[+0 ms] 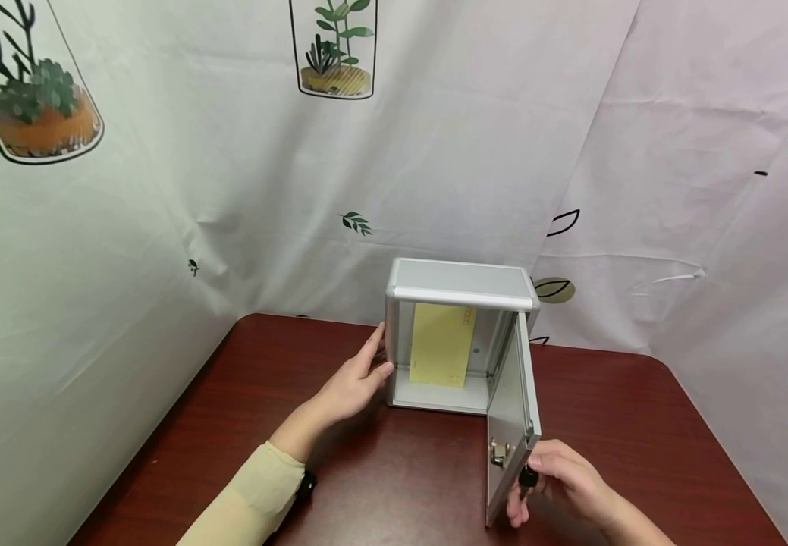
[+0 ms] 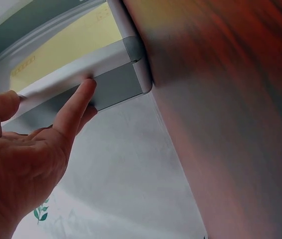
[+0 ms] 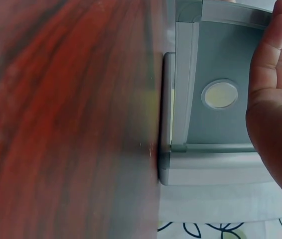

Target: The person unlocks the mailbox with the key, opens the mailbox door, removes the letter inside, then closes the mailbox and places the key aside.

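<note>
A small silver metal box stands on the table with its door swung out on the right side. Inside, a yellow envelope leans upright against the back. My left hand rests on the box's left side wall, fingers extended; its fingertips touch the frame in the left wrist view. On the door's outer side, my right hand pinches at the lock, where a black-headed key hangs; the grip itself is partly hidden. The door's inner face shows a metal latch.
The box stands toward the back of a dark red wooden table. A pale cloth printed with plants hangs behind and at both sides. An oval window is set in the door's outer face.
</note>
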`<state>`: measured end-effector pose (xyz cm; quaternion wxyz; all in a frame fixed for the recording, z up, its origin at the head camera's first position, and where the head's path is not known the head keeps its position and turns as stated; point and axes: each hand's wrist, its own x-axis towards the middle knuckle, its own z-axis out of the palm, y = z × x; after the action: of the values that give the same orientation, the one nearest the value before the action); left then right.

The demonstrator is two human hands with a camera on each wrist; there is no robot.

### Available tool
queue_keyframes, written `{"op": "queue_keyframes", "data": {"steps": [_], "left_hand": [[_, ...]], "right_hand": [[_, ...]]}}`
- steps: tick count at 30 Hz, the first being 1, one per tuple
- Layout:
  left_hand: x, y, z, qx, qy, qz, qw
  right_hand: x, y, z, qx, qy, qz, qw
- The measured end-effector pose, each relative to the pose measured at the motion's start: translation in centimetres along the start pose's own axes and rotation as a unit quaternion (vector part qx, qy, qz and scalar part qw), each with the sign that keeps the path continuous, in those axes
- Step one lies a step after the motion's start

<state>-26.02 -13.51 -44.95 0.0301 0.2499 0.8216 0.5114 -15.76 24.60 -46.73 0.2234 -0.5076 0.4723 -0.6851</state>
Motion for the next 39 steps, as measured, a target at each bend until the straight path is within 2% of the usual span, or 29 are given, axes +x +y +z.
{"op": "queue_keyframes", "data": {"steps": [7, 9, 11, 15, 18, 20, 24, 30, 34, 39], "left_hand": [[-0.1, 1.3, -1.1, 0.051, 0.022, 0.016, 0.9983], [-0.2, 1.8, -1.6, 0.063, 0.047, 0.024, 0.9966], [-0.4, 2.4, -1.9, 0.065, 0.088, 0.037, 0.9934], [-0.8, 3.8, -1.9, 0.048, 0.165, 0.085, 0.9814], [-1.1, 4.8, -1.6, 0.034, 0.196, 0.134, 0.9708], [-1.4, 5.5, -1.3, 0.028, 0.205, 0.16, 0.9653], [-1.8, 6.7, -0.6, 0.018, 0.2, 0.195, 0.9599], [-2.3, 7.6, 1.0, 0.012, 0.166, 0.216, 0.9622], [-2.2, 7.3, 2.3, -0.001, 0.136, 0.206, 0.9691], [-1.9, 6.6, 3.7, -0.01, 0.108, 0.169, 0.9797]], "right_hand": [[-0.1, 0.0, -0.1, 0.005, 0.0, -0.002, 1.0], [-0.2, 0.1, -0.1, 0.005, 0.001, -0.002, 1.0], [-0.2, 0.1, -0.2, 0.003, 0.0, -0.002, 1.0], [-0.2, 0.2, -0.2, 0.005, 0.001, 0.001, 1.0], [-0.2, 0.1, -0.2, 0.005, 0.002, 0.002, 1.0], [-0.3, 0.1, -0.1, 0.006, 0.003, 0.004, 1.0], [-0.2, 0.1, 0.0, 0.004, 0.006, 0.008, 0.9999], [-0.2, 0.1, 0.1, 0.006, 0.009, 0.011, 0.9999], [-0.3, 0.1, 0.0, 0.006, 0.009, 0.01, 0.9999], [-0.2, 0.2, -0.1, 0.003, 0.006, 0.006, 1.0]]}}
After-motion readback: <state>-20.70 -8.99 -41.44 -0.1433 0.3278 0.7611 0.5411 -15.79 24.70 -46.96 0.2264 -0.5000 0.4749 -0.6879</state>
